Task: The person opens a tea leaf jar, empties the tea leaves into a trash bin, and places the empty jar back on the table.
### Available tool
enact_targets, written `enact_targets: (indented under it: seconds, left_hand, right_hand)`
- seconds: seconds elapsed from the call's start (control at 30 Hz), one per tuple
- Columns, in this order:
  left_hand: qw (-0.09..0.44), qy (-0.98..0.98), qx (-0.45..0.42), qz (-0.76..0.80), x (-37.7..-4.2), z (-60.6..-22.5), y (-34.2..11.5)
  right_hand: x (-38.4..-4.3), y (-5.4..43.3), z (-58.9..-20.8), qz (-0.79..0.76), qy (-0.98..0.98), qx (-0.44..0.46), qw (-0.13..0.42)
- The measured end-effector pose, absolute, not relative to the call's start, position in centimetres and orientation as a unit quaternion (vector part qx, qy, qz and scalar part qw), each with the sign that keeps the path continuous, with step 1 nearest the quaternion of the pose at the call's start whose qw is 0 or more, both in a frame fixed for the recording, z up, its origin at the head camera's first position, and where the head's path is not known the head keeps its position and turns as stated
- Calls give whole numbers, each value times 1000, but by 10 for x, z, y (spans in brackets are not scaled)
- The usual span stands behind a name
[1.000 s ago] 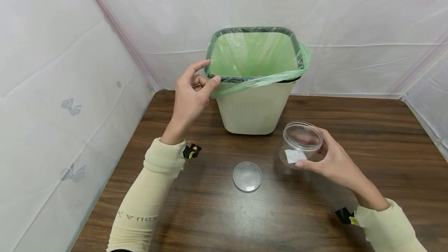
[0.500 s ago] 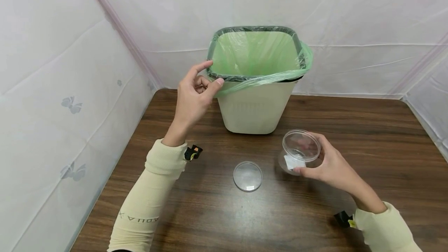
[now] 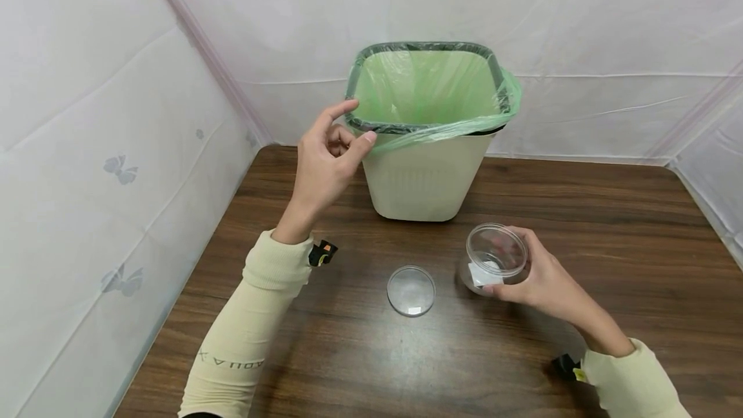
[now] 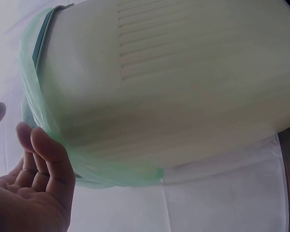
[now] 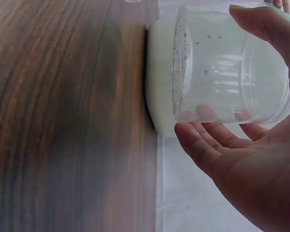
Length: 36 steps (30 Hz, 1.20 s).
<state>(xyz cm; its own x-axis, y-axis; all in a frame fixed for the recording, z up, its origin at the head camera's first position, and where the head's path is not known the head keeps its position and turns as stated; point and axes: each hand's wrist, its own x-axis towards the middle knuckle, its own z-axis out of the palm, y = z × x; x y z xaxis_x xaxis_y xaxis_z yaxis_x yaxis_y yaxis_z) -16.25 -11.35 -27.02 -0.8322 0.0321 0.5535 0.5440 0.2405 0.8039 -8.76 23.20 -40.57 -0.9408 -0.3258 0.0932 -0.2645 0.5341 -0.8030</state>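
Note:
In the head view my right hand (image 3: 548,276) holds a clear plastic jar (image 3: 496,250), lidless, its mouth tilted toward me. A white patch shows low on its side. The right wrist view has thumb and fingers around the jar (image 5: 212,67), with small dark specks on its wall and base. My left hand (image 3: 325,157) is at the left front corner of the trash bin (image 3: 426,179), index finger and thumb spread beside the rim. A green trash bag (image 3: 441,133) lines the bin and folds over its edge. The left wrist view shows the other fingers bent near the bag (image 4: 38,96).
A round clear lid (image 3: 411,291) lies flat on the dark wooden table (image 3: 360,353), left of the jar. White plastic sheeting (image 3: 278,18) hangs behind the bin and along the left and right sides.
My right hand has lowered the jar slightly toward me and left, tipping its mouth toward me. The left hand stays at the bin's corner, and the lid has not moved.

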Motion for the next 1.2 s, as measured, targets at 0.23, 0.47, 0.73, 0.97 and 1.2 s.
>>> enact_targets:
  seconds: [0.23,0.47,0.73,0.97,1.2]
  left_hand:
    - [228,-752,-209,-582,-172,-281,-116]
    - [247,-744,-230,-577,-172,-283,-113]
    - [247,-737,-235,-584,-171,-283,-108]
    - [250,-739,-230,-582,-169,-285,-105]
    - [252,-739,-231,-581,-167,-286,-105]
  right_hand:
    - [-87,232,-414,-446,878,-169,40]
    - [-88,230,-420,-416,894,-166,30]
    - [-87,228,-424,-414,894,-171,28]
    - [-87,228,-428,-412,894,-174,27]
    - [-86,229,-434,-409,896,-171,28]
